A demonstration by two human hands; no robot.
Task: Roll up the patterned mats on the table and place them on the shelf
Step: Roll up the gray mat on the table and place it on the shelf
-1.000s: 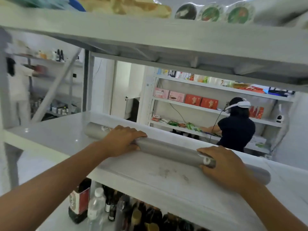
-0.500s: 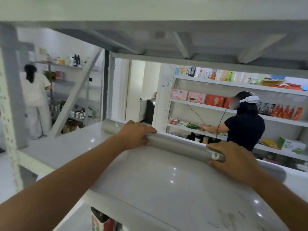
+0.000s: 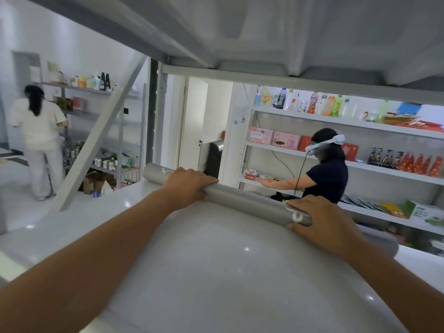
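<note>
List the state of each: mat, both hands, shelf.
mat, rolled into a tube, lying across the shelf near its far edge.
left hand, grips the mat near its left end.
right hand, grips the mat toward its right end.
shelf, carries the mat.

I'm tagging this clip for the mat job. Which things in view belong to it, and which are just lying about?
In the job: rolled grey mat, held by left hand and right hand; white shelf board it lies on.
Just there: pink boxes, drink bottles and red packets on the far shelves; person in dark top; person in white.
</note>
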